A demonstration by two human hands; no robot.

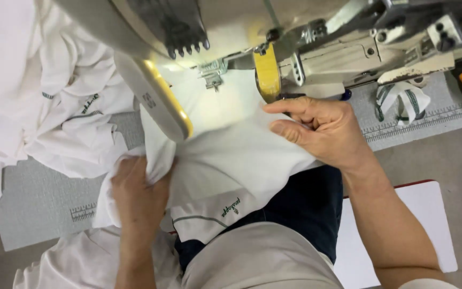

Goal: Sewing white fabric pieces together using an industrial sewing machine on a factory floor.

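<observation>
The white cloth [231, 155] lies spread under the sewing machine [316, 48], just below its presser foot [212, 72], so the lit seam area stays flat. The right hand [322, 131] pinches the cloth's far edge between thumb and fingers, keeping it taut. The left hand [137, 192] clamps a bunched fold, gathering slack off the pile [54, 101] beside it.

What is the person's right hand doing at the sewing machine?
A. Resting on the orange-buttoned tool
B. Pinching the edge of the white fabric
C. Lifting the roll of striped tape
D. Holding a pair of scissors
B: the right hand pinches the edge of the white fabric just below the sewing machine, while the left hand bunches the same cloth.
</observation>
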